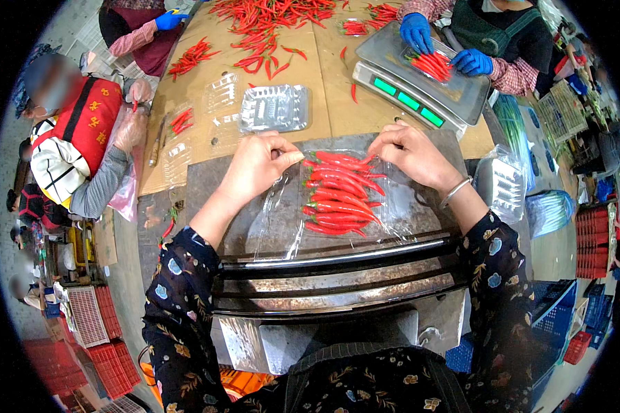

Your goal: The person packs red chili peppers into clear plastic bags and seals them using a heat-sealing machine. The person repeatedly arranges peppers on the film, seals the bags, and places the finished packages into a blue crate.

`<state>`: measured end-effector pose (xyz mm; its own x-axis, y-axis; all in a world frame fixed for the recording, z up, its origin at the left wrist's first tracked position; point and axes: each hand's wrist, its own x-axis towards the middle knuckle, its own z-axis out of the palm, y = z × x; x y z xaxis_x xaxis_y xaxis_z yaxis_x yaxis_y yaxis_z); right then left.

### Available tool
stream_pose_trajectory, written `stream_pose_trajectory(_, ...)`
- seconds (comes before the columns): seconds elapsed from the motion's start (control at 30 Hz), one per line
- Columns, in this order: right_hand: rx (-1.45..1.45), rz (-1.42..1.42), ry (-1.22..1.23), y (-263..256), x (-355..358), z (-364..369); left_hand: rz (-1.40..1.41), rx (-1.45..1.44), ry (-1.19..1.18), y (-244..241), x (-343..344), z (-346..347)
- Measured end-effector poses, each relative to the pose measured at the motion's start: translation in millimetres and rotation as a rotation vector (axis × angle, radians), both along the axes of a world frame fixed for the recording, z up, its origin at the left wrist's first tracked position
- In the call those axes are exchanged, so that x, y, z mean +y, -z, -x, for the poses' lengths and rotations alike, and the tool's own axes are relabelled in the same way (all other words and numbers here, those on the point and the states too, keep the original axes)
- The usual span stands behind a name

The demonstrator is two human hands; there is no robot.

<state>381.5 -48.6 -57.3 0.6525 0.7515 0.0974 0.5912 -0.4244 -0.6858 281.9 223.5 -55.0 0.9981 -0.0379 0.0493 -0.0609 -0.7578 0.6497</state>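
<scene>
Long red chilies (341,193) lie side by side in a clear tray, in the middle of a dark metal wrapping surface (423,222). Transparent film (279,217) spreads beneath and around the tray. At the pack's upper left, my left hand (263,165) pinches thumb against fingers, seemingly on the film's edge. My right hand (413,155) pinches at the upper right corner, beside a chili tip; film there is hard to make out. Both hands are bare, and a silver bangle (455,191) circles my right wrist.
Stacked clear trays (274,108) stand beyond my left hand. A heap of chilies (279,15) covers the far cardboard. A co-worker's blue-gloved hands (473,62) hold a chili pack on a digital scale (423,98). Another person (82,134) works at the left. More trays (500,186) lie right.
</scene>
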Motion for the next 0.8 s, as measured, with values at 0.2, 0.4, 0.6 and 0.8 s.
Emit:
stream_pose_trajectory(0.2,0.059,-0.010,0.048,0.4,2.6,4.8,0.364,0.312,0.001,13.7,20.8,-14.1)
stream_pose_trajectory(0.4,0.380,-0.129,0.203,1.2,11.3,20.2,0.630,0.509,-0.057,-4.9,6.3,-10.4)
stream_pose_trajectory(0.6,0.585,-0.210,0.179,3.1,19.9,29.7,0.732,0.562,-0.108,-16.0,4.0,7.4)
stream_pose_trajectory(0.8,0.632,-0.125,0.137,-4.2,20.8,40.7,0.769,0.599,-0.144,-32.9,5.2,38.9)
